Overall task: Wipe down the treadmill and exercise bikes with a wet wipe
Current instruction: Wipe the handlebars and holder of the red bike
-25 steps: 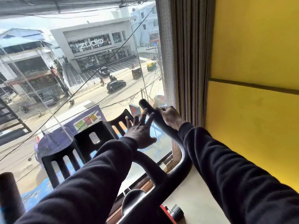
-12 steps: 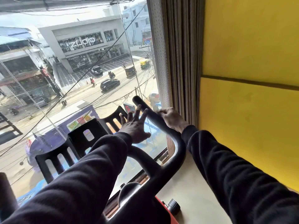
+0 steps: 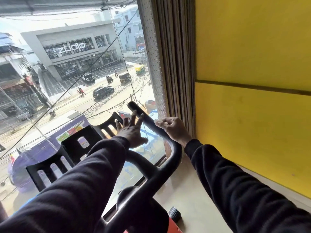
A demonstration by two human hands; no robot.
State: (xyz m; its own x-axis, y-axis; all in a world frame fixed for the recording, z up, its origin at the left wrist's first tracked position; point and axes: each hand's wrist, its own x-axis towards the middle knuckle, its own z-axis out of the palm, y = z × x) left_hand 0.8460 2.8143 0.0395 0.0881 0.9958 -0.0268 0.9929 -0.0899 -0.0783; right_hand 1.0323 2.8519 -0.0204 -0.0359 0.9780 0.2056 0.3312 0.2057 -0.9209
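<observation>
**gymrat_22:** so what's going on at the bike right now?

**wipedown_w:** Person in dark sleeves is leaning over the exercise bike's black handlebar (image 3: pixel 161 132), the right-side horn that's angling up toward the window glass (image 3: pixel 67 115). The right hand (image 3: pixel 173 129) is curling over that bar about halfway up, and there's a small pale bit poking out between the fingertips and the bar, which is looking like the wet wipe (image 3: pixel 157 122). Too small to say more about it than that.

**gymrat_22:** and the left hand?

**wipedown_w:** The left hand (image 3: pixel 131 133) is reaching forward with fingers spread and straight, not gripping anything. The fingertips are sitting at the bar just below its rounded end, looking like they're touching it, though I can't tell for sure whether they're touching or just hovering.

**gymrat_22:** what else is showing?

**wipedown_w:** A black slotted console tray (image 3: pixel 79 145) is sitting left of the hands, partly behind the left sleeve. A striped curtain (image 3: pixel 175 64) is hanging just right of the bar, next to a yellow wall (image 3: pixel 252 115). Down low, a black knob (image 3: pixel 175 214) is peeking out beside some red frame, over a pale floor (image 3: pixel 193 190). A street with cars is showing through the glass.
</observation>
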